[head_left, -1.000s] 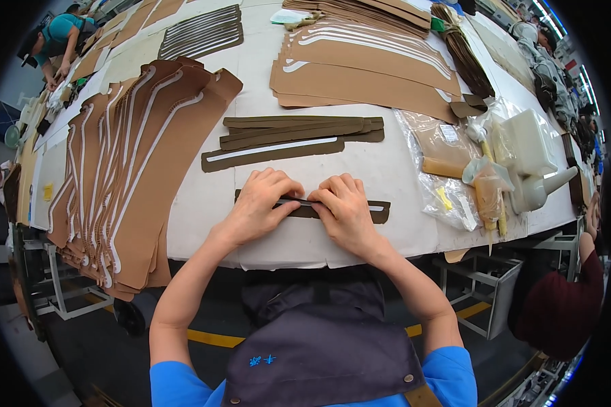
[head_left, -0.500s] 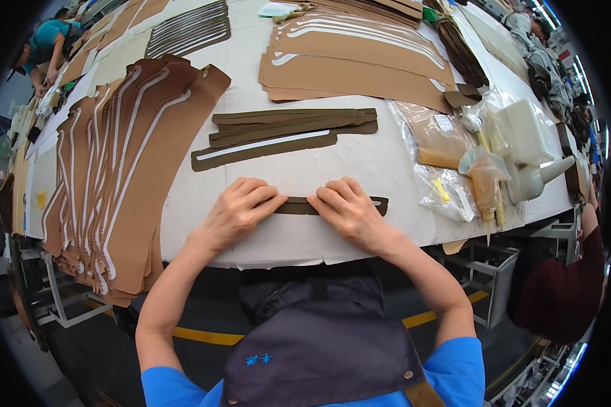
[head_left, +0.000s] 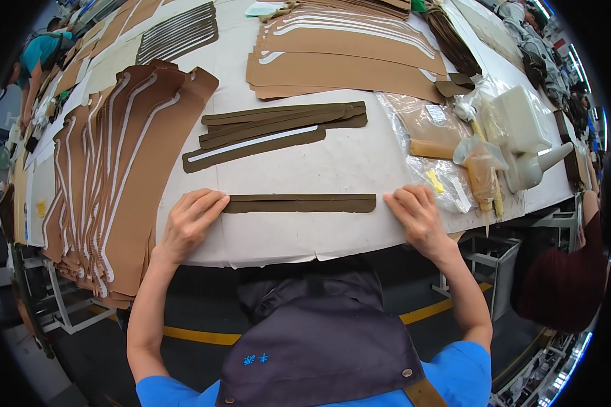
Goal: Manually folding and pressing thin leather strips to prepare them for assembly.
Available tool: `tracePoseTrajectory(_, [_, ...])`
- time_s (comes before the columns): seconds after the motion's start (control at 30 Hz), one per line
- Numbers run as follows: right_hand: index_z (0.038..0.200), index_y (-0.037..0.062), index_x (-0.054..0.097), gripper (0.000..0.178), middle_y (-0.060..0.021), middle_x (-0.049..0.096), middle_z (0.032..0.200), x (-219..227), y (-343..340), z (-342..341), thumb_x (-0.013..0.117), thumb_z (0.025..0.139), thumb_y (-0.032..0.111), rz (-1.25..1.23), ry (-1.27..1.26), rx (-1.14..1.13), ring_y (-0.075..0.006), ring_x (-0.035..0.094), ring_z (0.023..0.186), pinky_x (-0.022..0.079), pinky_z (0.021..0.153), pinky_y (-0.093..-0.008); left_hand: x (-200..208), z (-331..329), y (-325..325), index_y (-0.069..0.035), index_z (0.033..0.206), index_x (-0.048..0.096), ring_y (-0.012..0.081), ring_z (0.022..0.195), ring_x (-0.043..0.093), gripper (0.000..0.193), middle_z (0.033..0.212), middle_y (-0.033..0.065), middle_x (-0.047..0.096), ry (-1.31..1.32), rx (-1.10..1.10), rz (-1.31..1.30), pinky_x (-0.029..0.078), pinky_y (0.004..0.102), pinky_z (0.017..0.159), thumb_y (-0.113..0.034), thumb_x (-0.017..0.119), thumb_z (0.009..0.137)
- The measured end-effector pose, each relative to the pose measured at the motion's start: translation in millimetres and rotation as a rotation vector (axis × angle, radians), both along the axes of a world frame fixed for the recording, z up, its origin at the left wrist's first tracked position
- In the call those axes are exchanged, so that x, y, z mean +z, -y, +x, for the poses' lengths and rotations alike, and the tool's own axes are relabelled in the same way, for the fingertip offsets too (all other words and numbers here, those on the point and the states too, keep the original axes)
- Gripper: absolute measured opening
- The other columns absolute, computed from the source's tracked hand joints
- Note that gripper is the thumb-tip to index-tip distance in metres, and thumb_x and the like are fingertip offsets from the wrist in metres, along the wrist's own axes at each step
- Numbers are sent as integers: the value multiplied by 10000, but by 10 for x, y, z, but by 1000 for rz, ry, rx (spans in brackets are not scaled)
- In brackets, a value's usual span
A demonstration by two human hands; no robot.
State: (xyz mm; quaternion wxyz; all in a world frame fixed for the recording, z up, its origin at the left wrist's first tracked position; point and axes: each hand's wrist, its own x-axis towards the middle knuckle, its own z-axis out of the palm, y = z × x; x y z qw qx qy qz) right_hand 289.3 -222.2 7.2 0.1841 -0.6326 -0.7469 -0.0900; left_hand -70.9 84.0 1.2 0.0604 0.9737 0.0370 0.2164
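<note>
A dark brown folded strip (head_left: 299, 203) lies lengthwise on the table in front of me, a seam line running along it. Its white line is out of sight. My left hand (head_left: 190, 220) is closed, thumb and fingertips pinching the strip's left end. Just beyond the right end, my right hand (head_left: 417, 214) hovers low with fingers loosely bent and apart from the strip, holding nothing. Farther back rests a small pile of similar dark brown strips (head_left: 278, 122); the nearest loose strip (head_left: 254, 148) shows a white band along its length.
Large brown panels (head_left: 142, 203) with white curved bands fan over the table's left side. More brown panels (head_left: 339, 71) are stacked at the back. To the right are a clear plastic bag (head_left: 428, 136), a white bottle (head_left: 533, 169) and a glue-filled bag (head_left: 483, 180). Co-workers stand at both sides.
My hands have moved apart from the strip's middle to its two ends. The strip now lies folded full length, its white end covered. My right hand has let go.
</note>
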Motion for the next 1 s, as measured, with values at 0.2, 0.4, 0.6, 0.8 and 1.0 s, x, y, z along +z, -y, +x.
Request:
tracePoseTrajectory(0.2, [1166,-63,690,511,-147,628,1092,180,-193,-376,629,659,-73,124,-198,-70,-342,613,1027,482,906,-467,31,-13,157,29,1243,685,338,1108,678,516,1237,169,681,139,138,-216,580,423,903,137,617,743])
tracePoseTrajectory(0.4, [1188,-96,638,485,-176,585,1099,-49,-1292,-1307,635,715,14,82,-302,133,-332,582,1040,482,922,-431,-77,169,403,45,1241,679,362,1113,642,487,1192,168,648,132,219,-213,539,457,963,126,575,773])
tracePoseTrajectory(0.6, [1229,-122,623,469,-146,582,1142,-328,-1535,-1652,630,810,89,97,50,68,-264,576,1036,486,932,-388,-89,180,490,41,1237,700,310,1140,635,448,1179,127,657,40,284,-56,535,434,948,68,609,799])
tracePoseTrajectory(0.8, [1269,-142,598,523,-189,594,1172,-160,-818,-953,628,776,28,-10,-105,90,-342,598,1108,494,959,-458,-107,103,469,30,1257,704,290,1144,636,476,1183,108,661,18,289,-1,535,428,950,66,617,790])
tracePoseTrajectory(1.0, [1194,-91,686,530,-201,619,1104,-12,406,-260,602,671,-101,-32,-29,-268,-382,627,1028,508,897,-488,-41,137,448,16,1288,694,336,1193,621,522,1240,138,651,19,284,-52,515,478,1001,110,609,781])
